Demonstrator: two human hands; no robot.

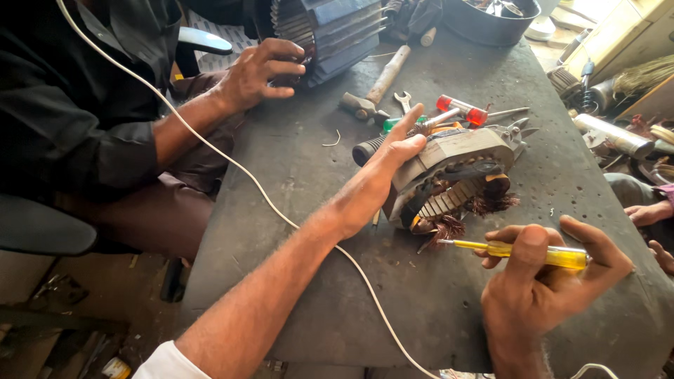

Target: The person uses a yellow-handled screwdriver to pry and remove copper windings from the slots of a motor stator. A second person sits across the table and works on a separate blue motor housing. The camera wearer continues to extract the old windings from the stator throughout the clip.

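— Grey metal bench (295,182), scuffed and dusty. Anything at nine o'clock?

— Co-worker's hand (258,70) up at eleven, curled round a ribbed motor housing (330,31). White cable (232,165) trailing across from ten down to six.

— And the left hand (390,165)?

— Flat and unclenched, pressed against the near side of the motor stator (456,175), dead centre of the bench. Copper windings (449,221) fraying out at its five o'clock.

— Behind it?

— Hammer (375,88), small spanner (404,100), red-handled tool (460,111), all lying at twelve, just beyond the stator.

— Right hand (554,281)?

— Clenched round a yellow-handled screwdriver (540,253) at four o'clock, tip aimed left, just short of the windings. Touching or not: cannot tell.

— Farther right?

— Another person's fingers (649,214) at three, on the bench edge.
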